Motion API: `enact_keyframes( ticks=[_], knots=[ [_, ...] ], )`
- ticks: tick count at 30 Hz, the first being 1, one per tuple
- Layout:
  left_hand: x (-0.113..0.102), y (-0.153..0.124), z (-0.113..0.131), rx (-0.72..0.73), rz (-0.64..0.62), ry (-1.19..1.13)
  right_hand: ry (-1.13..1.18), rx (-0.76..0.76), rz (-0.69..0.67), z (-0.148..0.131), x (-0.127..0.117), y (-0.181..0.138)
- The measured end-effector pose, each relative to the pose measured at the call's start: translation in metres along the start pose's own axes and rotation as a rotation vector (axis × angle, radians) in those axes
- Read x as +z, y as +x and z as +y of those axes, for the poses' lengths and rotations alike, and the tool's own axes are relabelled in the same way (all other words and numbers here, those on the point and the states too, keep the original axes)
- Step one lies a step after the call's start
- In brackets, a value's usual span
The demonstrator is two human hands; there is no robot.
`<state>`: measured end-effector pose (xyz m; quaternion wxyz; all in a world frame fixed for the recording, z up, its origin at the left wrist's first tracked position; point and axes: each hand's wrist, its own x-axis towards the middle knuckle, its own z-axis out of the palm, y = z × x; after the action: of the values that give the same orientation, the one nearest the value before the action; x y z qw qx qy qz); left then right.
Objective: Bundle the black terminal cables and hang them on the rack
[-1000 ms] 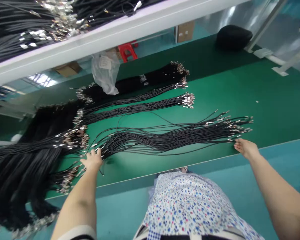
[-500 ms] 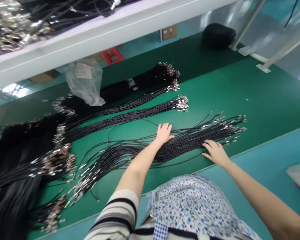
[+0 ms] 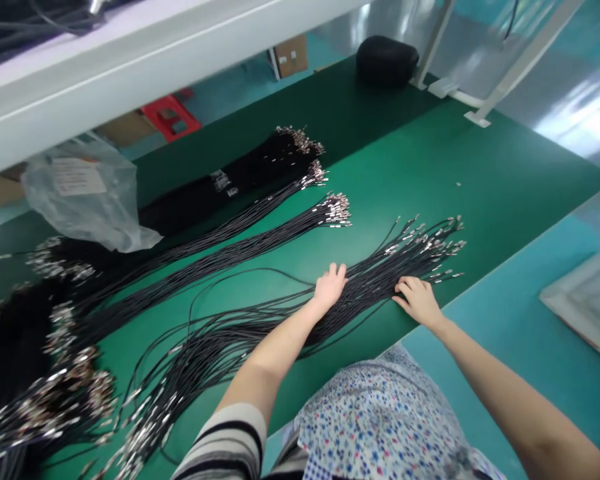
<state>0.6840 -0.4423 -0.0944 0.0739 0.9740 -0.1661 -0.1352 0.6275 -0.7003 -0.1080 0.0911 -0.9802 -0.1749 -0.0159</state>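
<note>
Seen now with the left hand point(image 3: 331, 285) palm down on the right half of the bundle point(image 3: 365, 287), no longer over the left tips point(image 3: 147, 427) as a second ago. Come inward with the right hand point(image 3: 419, 300) too: off the right tips point(image 3: 453, 247), onto the near edge of the cables just short of them. Little changed in the last half second, beyond a swing of the view.

Means, to judge by that, work drawn from both ends to the right half alone, with the left tips left untended and fanned out. Looks only partly evened at the right tips (uneven, with a few poking out past the rest).

On the left, a grip fairly narrow, fingers lightly bent over the far side; cannot tell of any cable pinched inside. On the right, narrow as well, fingers curled at the near edge, thumb a little apart; cannot tell there either.

Lying lengthwise on the tabletop point(image 3: 510, 180), near its front edge. Bowed out behind, up to just beside the left hand, a lone cable point(image 3: 260, 269). Farther back, well apart from both hands and still neatly together, a second bundle point(image 3: 260, 240).
</note>
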Motion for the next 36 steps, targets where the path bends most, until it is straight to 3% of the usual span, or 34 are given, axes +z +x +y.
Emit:
enact_keyframes(
  ticks=[8, 14, 16, 19, 21, 24, 27, 29, 32, 36],
  knots=[
    [-0.003, 0.020, 0.014, 0.010, -0.050, 0.060, 0.108, 0.048, 0.051, 0.000, 0.005, -0.004],
    [-0.041, 0.018, 0.008, 0.128, -0.097, 0.009, 0.181, 0.054, 0.075, 0.001, 0.004, -0.007],
    [-0.055, 0.008, 0.006, 0.133, -0.147, -0.176, 0.207, 0.053, 0.064, 0.004, 0.001, -0.008],
    [-0.066, -0.004, 0.011, -0.009, -0.312, -0.757, 0.296, 0.041, 0.020, 0.009, -0.005, -0.006],
    [-0.065, -0.006, 0.020, -0.107, -0.325, -1.041, 0.415, 0.058, 0.019, 0.012, -0.011, 0.000],
    [-0.054, 0.007, 0.036, -0.229, -0.330, -1.136, 0.702, 0.148, 0.038, 0.015, -0.019, 0.014],
    [-0.037, 0.027, 0.048, -0.369, -0.515, -1.133, 1.099, 0.297, -0.156, 0.022, -0.023, 0.029],
    [-0.028, 0.035, 0.051, -0.414, -0.566, -1.155, 1.301, 0.394, -0.334, 0.029, -0.026, 0.038],
    [-0.025, 0.036, 0.054, -0.444, -0.513, -1.206, 1.513, 0.499, -0.452, 0.037, -0.031, 0.050],
    [-0.037, 0.022, 0.056, -0.442, -0.384, -1.222, 1.830, 0.584, -0.445, 0.032, -0.039, 0.073]
  ],
)
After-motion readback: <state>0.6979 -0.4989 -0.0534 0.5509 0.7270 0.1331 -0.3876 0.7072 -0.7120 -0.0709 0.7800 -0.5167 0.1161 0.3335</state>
